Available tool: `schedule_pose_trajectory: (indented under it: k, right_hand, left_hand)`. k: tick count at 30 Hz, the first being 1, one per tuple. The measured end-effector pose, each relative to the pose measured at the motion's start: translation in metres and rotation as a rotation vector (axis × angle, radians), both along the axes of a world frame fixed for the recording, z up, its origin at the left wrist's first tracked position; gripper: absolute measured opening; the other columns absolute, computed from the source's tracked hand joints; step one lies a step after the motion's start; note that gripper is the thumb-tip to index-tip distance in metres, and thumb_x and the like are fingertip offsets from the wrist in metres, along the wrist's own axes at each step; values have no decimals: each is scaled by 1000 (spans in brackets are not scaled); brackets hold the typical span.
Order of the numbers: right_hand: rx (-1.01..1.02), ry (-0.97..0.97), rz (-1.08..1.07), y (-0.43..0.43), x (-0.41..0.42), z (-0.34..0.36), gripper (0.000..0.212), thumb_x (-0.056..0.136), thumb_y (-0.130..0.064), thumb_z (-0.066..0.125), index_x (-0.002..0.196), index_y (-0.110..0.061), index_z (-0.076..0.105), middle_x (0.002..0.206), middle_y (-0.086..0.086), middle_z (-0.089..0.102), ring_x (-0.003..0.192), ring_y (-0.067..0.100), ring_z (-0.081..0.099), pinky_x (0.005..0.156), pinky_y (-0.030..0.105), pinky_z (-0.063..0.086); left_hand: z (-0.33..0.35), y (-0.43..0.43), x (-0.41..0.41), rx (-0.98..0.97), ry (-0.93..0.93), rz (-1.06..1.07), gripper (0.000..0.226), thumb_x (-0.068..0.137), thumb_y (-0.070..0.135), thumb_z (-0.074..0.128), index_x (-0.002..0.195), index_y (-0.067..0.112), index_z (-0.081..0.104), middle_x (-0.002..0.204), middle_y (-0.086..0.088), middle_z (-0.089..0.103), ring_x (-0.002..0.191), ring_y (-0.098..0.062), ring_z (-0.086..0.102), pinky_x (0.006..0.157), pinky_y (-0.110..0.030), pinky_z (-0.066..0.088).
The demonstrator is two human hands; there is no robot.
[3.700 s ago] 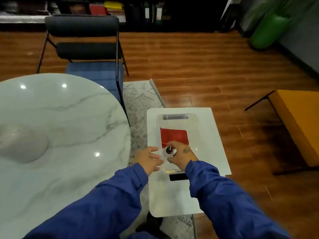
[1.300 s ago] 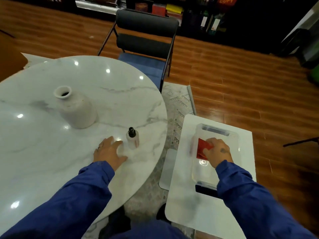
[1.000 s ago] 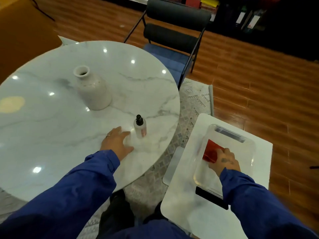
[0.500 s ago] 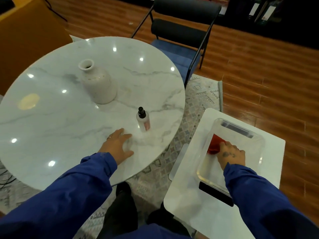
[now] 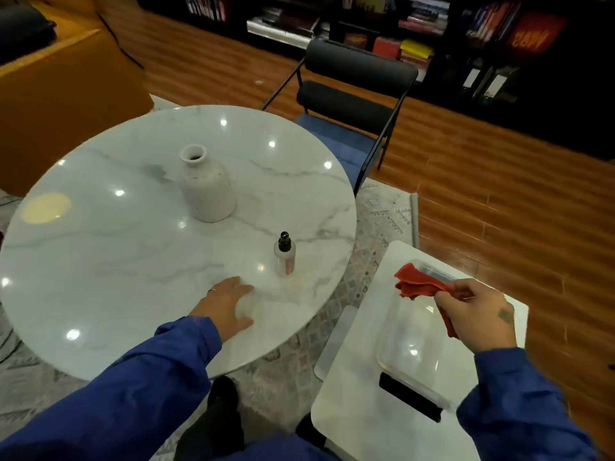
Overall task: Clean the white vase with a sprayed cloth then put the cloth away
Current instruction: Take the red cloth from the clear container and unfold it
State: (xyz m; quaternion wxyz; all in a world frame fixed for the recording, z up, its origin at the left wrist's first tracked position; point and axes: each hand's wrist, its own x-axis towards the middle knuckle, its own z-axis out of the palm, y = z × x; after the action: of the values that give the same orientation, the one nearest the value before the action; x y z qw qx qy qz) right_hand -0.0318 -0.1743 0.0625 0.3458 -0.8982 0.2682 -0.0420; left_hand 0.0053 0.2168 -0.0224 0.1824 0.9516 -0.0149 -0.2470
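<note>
A white vase (image 5: 206,188) stands upright near the middle of the round marble table (image 5: 100,247). A small clear spray bottle (image 5: 285,255) with a black cap stands closer to me, right of centre. My left hand (image 5: 226,306) rests flat on the tabletop, fingers spread, just left of and below the bottle. My right hand (image 5: 479,317) pinches a crumpled red cloth (image 5: 416,284) and holds it in the air above a clear plastic box (image 5: 409,347).
The clear box sits on a small white side table (image 5: 352,417) at my right, with a black object (image 5: 409,400) at its near end. A black chair (image 5: 349,94) stands behind the round table. Patterned rug, wooden floor and bookshelves lie beyond.
My right hand has lifted the red cloth out of the clear box. My left hand has stayed flat on the marble table. The view has tilted up.
</note>
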Motion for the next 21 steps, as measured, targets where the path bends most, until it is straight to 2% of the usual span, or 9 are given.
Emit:
schedule_pose_trajectory:
  k: [2, 4, 8, 11, 14, 16, 19, 21]
  right_hand:
    - [114, -43, 54, 20, -2, 26, 9, 80, -19, 74, 85, -21, 67, 71, -10, 59, 63, 11, 55, 59, 30, 52]
    - [271, -48, 110, 42, 0, 42, 9, 80, -13, 73, 79, -20, 69, 66, -4, 64, 58, 11, 57, 50, 26, 49]
    - [466, -2, 252, 88, 9, 48, 12, 78, -4, 72, 78, -15, 73, 70, 6, 73, 63, 13, 65, 64, 31, 52]
    - [639, 34, 298, 127, 15, 42, 12, 79, 3, 68, 79, -9, 71, 75, 11, 74, 69, 19, 66, 67, 29, 52]
    - [803, 72, 284, 170, 22, 39, 5, 75, -6, 70, 77, -11, 72, 72, 10, 69, 69, 22, 62, 63, 28, 50]
    - [881, 127, 269, 196, 26, 35, 5, 80, -7, 68, 80, -11, 72, 75, 11, 68, 70, 21, 63, 61, 26, 50]
    - [1012, 185, 210, 237, 37, 25, 13, 86, -9, 63, 94, -6, 73, 91, 22, 70, 81, 27, 64, 72, 33, 50]
    - [1087, 198, 131, 260, 45, 19, 21, 87, -11, 62, 104, -1, 69, 102, 27, 68, 88, 31, 64, 77, 37, 51]
  left_hand:
    - [6, 5, 0, -29, -29, 12, 70, 81, 39, 67, 142, 30, 35, 156, 1, 19, 143, -21, 21, 116, -32, 21]
    - [13, 8, 1, -76, -56, 13, 70, 81, 39, 67, 142, 31, 35, 155, 2, 22, 142, -20, 24, 115, -31, 22]
    - [30, 13, 3, -236, -98, -23, 71, 78, 38, 71, 140, 33, 37, 147, 5, 36, 134, -16, 36, 112, -26, 28]
    - [43, 21, 3, -360, -102, -72, 75, 73, 41, 76, 138, 37, 39, 140, 12, 42, 128, -9, 41, 105, -20, 31]
    - [61, 31, 4, -621, 10, 8, 80, 62, 37, 85, 130, 46, 42, 132, 18, 48, 121, -2, 46, 99, -21, 39]
    - [71, 39, 7, -795, 109, 75, 78, 58, 33, 88, 124, 47, 47, 126, 20, 55, 118, 1, 51, 94, -21, 45]
    - [81, 60, 25, -980, 185, 71, 67, 61, 26, 87, 120, 37, 58, 120, 12, 64, 111, -7, 60, 91, -24, 51]
    - [84, 75, 38, -1121, 246, 182, 57, 62, 22, 85, 115, 25, 64, 113, 1, 70, 105, -17, 66, 90, -34, 55]
